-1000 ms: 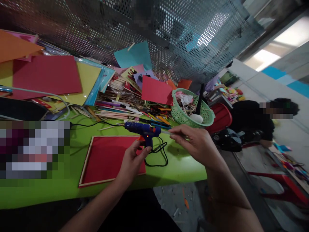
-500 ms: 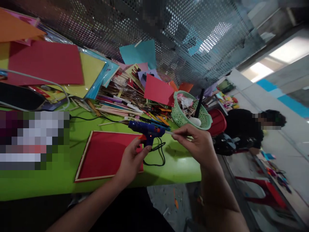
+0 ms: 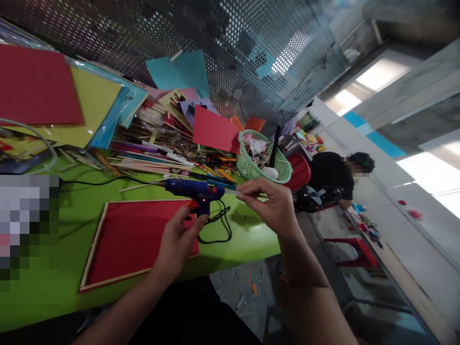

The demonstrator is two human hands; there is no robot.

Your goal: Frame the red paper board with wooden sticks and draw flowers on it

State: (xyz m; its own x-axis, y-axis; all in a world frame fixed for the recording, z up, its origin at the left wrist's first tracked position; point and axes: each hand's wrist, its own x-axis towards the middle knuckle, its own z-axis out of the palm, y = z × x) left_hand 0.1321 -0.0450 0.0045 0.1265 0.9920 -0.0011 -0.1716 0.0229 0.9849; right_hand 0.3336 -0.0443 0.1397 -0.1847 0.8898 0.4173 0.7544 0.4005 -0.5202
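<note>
Glue gun (image 3: 194, 190): hangs above the tabletop (image 3: 251, 239) near the red panel (image 3: 132, 235), clamped by the left hand (image 3: 176, 242), seemingly loaded, with the glue stick (image 3: 231, 191) already in its rear and pinched by the right hand (image 3: 273, 206).

Green table (image 3: 251, 239) under framed red panel (image 3: 132, 239).

Bare hands (image 3: 178, 239), bare forearms (image 3: 132, 299), plain black clothing (image 3: 190, 314)

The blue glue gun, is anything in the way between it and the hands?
Nothing visible is. The left hand already holds the blue glue gun by its handle, and the right hand pinches the pale stick at its back end.
</note>
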